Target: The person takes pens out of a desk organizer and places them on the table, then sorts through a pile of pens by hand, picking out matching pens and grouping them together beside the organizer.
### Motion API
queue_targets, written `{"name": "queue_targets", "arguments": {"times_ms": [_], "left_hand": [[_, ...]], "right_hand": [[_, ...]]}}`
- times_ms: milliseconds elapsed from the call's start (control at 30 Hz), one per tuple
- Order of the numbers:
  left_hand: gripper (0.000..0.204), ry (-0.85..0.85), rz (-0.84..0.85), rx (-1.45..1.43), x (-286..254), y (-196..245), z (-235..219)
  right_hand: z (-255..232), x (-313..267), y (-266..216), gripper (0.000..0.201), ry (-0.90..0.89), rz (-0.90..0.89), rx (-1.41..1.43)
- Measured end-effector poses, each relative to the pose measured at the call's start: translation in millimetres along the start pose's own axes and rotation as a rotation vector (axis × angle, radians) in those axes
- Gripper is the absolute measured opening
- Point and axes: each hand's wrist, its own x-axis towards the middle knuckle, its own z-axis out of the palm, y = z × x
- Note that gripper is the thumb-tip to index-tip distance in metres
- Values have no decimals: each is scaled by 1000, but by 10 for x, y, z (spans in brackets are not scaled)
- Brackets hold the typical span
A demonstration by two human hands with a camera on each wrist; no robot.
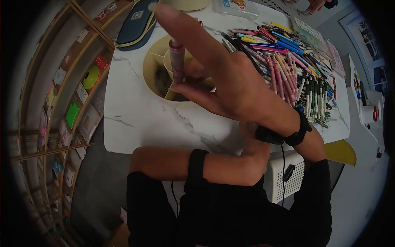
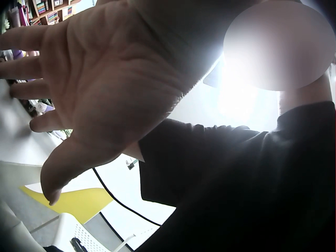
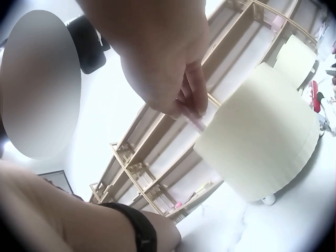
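Note:
A pink pen (image 1: 177,61) is pinched between the thumb and fingers of the right hand (image 1: 230,78), over a round cream container (image 1: 181,103) with inner dividers. One finger of that hand sticks out past the pen. From the side, in the right wrist view, the pen (image 3: 194,122) slants by the rim of the container (image 3: 257,136), below the right hand (image 3: 163,68). The left hand (image 1: 250,142) lies partly hidden beneath the right forearm. Its palm and spread fingers show in the left wrist view, where the left hand (image 2: 105,79) holds nothing.
A large heap of pens (image 1: 279,45) covers the table's right part, with pink pens (image 1: 282,78) and green-and-white pens (image 1: 314,96) at its near side. Behind the container are a blue case (image 1: 138,24) and a clear box (image 1: 236,9). Shelves (image 1: 82,49) stand left of the table.

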Motion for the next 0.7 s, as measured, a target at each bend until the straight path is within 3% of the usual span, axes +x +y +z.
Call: {"name": "queue_targets", "arguments": {"times_ms": [100, 167, 200, 267, 400, 467, 533, 567, 700], "left_hand": [[61, 7, -1, -9, -5, 33, -4], [64, -100, -38, -63, -41, 61, -76], [64, -102, -38, -65, -63, 122, -112], [67, -193, -196, 615, -95, 317, -138], [68, -174, -238, 629, -68, 328, 1], [68, -163, -2, -16, -74, 104, -65], [66, -88, 12, 44, -93, 90, -68], [64, -14, 26, 104, -103, 82, -73], [56, -28, 108, 179, -143, 59, -206]], "right_hand": [[97, -34, 70, 82, -6, -27, -39], [107, -44, 63, 80, -25, -47, -64], [103, -60, 33, 81, -95, 45, -51], [129, -78, 27, 81, -165, 138, -35], [166, -90, -5, 73, -305, 125, -160], [173, -100, 9, 72, -382, 123, -226], [226, -127, 82, 77, -261, -22, -166], [224, -133, 69, 77, -261, -23, -165], [181, -102, -2, 78, -371, 72, -209]]}}
